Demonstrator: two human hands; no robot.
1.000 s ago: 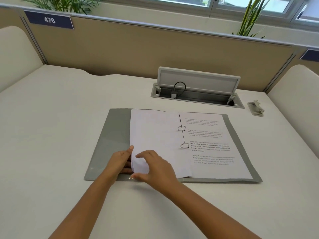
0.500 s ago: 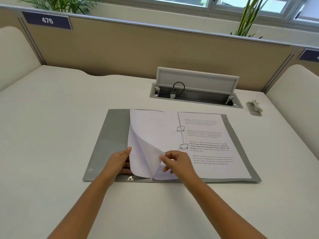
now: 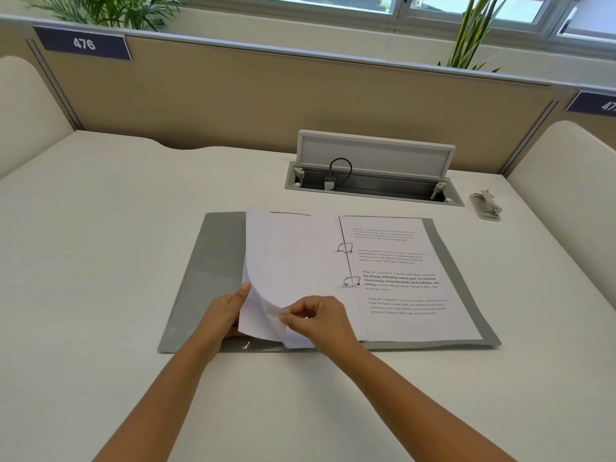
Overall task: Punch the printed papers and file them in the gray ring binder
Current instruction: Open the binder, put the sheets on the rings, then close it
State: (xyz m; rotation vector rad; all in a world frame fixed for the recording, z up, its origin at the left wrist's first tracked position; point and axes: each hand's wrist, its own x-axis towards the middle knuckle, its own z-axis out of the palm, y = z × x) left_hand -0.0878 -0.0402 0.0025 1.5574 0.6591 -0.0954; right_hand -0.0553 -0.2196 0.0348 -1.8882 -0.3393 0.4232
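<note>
Your right hand pinches the near corner of the top sheet filed in the open gray ring binder on the surface, while your left hand grips the sheets' left edge to steady them.

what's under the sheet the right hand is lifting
More blank white sheets on the binder. The right hand curls only the near corner; how many lie beneath is hidden.

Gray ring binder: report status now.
Right hand pinching top sheet's lifted corner. Left hand steadying stack edge. Gray ring binder open flat, papers on rings. Nothing obstructing.
</note>
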